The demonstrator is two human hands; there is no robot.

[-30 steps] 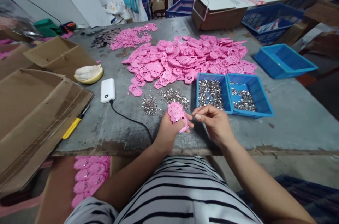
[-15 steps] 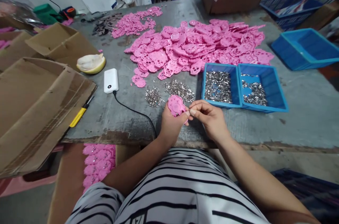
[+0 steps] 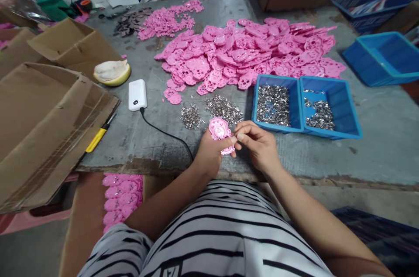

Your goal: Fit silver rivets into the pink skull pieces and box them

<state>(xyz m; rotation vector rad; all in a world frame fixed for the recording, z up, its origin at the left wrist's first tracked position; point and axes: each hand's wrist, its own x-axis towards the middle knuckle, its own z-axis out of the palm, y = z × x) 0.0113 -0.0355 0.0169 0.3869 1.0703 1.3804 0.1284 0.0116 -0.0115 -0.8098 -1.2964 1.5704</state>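
My left hand [image 3: 211, 151] grips a pink plastic piece [image 3: 218, 128] with a moulded outline, its thumb lying across the lower part. Close beside it, my right hand [image 3: 258, 144] pinches at the piece's right edge, thumb against forefinger; whatever is between those fingertips is too small to make out. Just beyond the hands lie two small heaps of shiny metal parts, a left heap [image 3: 191, 116] and a right heap [image 3: 224, 109]. To the right stand two blue bins holding similar metal bits, a left bin [image 3: 278, 126] and a right bin [image 3: 355, 124].
A big pile of pink pieces [image 3: 245, 52] spreads behind the bins. On the left are a white power bank [image 3: 137, 95] with a black cable, a yellow cutter [image 3: 96, 139], fruit peel [image 3: 113, 77] and cardboard boxes [image 3: 49, 128]. Another blue bin [image 3: 369, 56] stands far right.
The pink piece has tilted in my left hand, so its face catches more light. Both hands stay close together. The view has shifted slightly.
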